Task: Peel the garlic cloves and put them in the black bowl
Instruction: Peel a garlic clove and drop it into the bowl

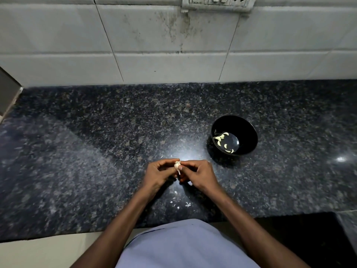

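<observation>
Where the tiled wall (173,45) meets it, the speckled dark countertop (96,151) spreads wide, and everything else sits relative to the black bowl (249,136) standing on it. Nearer the person than the bowl and to its left, the left hand (157,176) and right hand (197,176) meet above the counter, the fingers of both curled round one garlic clove (177,165) pinched between them. Inside the bowl lie several peeled cloves (222,141). Small skin scraps (179,203) dot the counter, nearer still than the hands.
</observation>
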